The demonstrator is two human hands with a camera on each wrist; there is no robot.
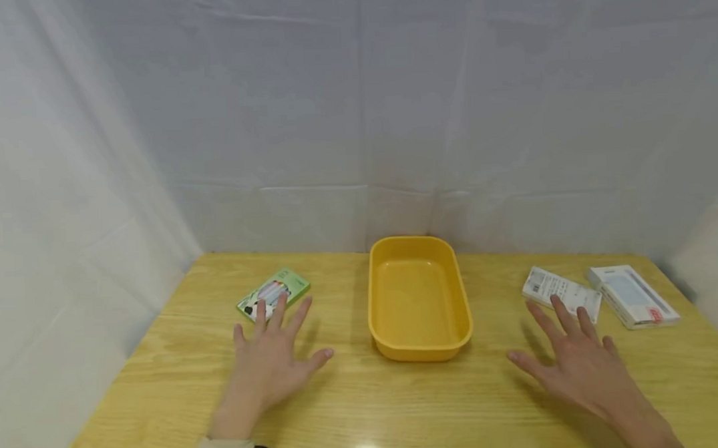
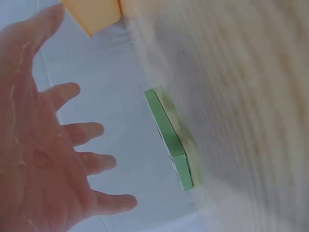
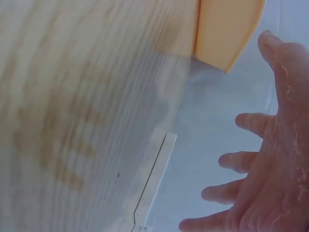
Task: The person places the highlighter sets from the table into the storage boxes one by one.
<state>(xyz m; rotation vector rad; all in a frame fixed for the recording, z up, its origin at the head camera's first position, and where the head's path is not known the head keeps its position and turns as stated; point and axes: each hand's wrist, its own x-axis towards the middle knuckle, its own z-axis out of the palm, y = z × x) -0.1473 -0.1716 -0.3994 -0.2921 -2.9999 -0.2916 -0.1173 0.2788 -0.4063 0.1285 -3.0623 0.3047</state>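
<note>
My left hand (image 1: 269, 365) hovers over the table with fingers spread, holding nothing. Just beyond its fingertips lies a flat green box (image 1: 289, 282) with a colourful picture; the fingers cover part of its front in the head view. In the left wrist view the green box (image 2: 166, 128) shows edge-on, apart from the fingers. My right hand (image 1: 585, 371) is spread above the table too, with nothing in it. Near its fingertips lies a thin white box (image 1: 557, 287) with printed text and a barcode. A larger white box (image 1: 633, 295) with a red sticker rests to the right of that one.
Between the hands, toward the back, stands a yellow plastic bin (image 1: 421, 351) with nothing inside. The wooden table (image 1: 355, 411) ends at a pale sheet (image 1: 306, 119) hanging behind and at both sides.
</note>
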